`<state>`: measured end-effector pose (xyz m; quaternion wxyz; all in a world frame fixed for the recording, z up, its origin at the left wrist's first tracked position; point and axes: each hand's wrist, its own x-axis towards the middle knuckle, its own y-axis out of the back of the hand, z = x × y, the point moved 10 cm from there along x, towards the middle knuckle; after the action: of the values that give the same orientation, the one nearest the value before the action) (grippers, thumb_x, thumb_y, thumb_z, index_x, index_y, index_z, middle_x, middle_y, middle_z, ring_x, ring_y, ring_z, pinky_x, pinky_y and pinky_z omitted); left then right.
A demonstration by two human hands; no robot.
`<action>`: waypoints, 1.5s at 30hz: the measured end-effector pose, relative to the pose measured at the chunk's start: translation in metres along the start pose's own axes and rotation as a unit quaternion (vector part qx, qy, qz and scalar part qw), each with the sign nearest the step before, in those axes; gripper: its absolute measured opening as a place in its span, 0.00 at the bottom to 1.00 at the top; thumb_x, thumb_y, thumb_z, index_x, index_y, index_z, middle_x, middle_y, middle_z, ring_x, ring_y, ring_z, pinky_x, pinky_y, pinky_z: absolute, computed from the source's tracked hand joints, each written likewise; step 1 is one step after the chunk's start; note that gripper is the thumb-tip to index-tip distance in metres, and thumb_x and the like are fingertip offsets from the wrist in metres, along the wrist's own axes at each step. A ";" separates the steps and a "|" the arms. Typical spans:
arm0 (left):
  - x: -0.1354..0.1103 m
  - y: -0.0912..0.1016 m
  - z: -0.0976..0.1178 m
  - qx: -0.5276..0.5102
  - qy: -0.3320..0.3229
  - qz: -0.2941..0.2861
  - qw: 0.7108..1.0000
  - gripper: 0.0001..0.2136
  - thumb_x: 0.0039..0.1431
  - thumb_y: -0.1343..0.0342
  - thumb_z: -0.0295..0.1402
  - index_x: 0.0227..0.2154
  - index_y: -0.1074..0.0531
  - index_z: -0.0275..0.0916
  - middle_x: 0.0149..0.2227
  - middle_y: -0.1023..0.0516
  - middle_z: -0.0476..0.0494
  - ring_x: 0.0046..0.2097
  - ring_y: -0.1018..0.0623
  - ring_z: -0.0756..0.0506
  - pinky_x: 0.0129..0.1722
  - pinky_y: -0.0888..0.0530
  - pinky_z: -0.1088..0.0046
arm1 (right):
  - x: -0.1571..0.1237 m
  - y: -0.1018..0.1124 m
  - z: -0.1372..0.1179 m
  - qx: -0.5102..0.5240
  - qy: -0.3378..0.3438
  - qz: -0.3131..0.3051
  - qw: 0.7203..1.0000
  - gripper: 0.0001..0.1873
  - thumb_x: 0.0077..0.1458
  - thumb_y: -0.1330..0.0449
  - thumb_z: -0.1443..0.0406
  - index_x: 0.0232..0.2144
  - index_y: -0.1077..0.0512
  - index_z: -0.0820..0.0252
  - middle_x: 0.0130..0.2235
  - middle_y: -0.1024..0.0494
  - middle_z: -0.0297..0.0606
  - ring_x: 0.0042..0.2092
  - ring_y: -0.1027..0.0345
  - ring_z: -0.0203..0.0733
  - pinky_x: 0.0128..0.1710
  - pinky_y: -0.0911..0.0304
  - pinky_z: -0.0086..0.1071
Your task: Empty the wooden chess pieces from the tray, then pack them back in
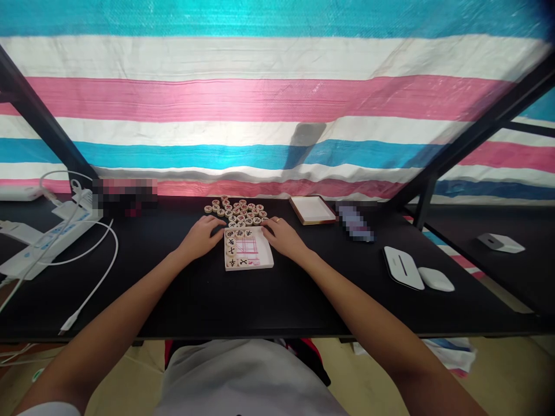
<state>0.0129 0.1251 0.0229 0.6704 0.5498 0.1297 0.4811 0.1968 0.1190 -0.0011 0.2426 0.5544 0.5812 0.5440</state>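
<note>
A shallow white box (265,264) lies on the black desk between my hands. Several round Chinese chess pieces (231,251) line its top and left edges and lower left corner, and pink lines mark its bare floor. Behind it, a loose heap of more chess pieces (236,211) shows red and dark characters. My left hand (203,237) rests palm down beside the box's upper left corner, fingers stretched towards the heap and thumb apart. Opposite, my right hand (284,237) lies by the upper right corner, open, its fingertips close to the heap's right side. Neither hand visibly holds a piece.
Behind my right hand is an open box lid (313,210), with a blurred object (355,222) beside it. A white slotted device (403,268) and a white mouse (436,279) sit farther right. At left are a power strip (47,242) and a white cable (113,271).
</note>
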 end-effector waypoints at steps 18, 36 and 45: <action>0.002 -0.040 -0.013 0.082 -0.035 -0.107 0.990 0.21 0.63 0.61 0.30 0.57 0.37 0.44 0.55 0.34 0.40 0.57 0.36 0.40 0.55 0.36 0.58 | 0.001 -0.002 -0.001 -0.005 -0.023 -0.054 0.998 0.13 0.63 0.52 0.64 0.44 0.30 0.60 0.42 0.25 0.41 0.44 0.34 0.42 0.45 0.42 0.31; 0.002 -0.016 -0.012 0.169 0.012 -0.072 0.983 0.08 0.61 0.52 0.35 0.38 0.29 0.40 0.37 0.23 0.43 0.41 0.26 0.41 0.40 0.32 0.66 | 0.001 -0.003 -0.001 -0.007 -0.019 -0.053 0.998 0.13 0.63 0.51 0.65 0.43 0.29 0.60 0.42 0.24 0.41 0.44 0.33 0.42 0.44 0.42 0.31; -0.003 -0.003 0.009 0.196 -0.015 -0.017 0.980 0.13 0.62 0.52 0.34 0.45 0.29 0.36 0.39 0.24 0.38 0.42 0.27 0.39 0.41 0.32 0.64 | 0.001 -0.004 0.000 -0.009 -0.011 -0.051 0.999 0.13 0.63 0.52 0.65 0.43 0.29 0.61 0.42 0.24 0.42 0.43 0.33 0.41 0.44 0.42 0.31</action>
<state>0.0193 0.1173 0.0223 0.5595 0.6753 0.2214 0.4265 0.1950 0.1209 -0.0043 0.2808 0.5278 0.6012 0.5302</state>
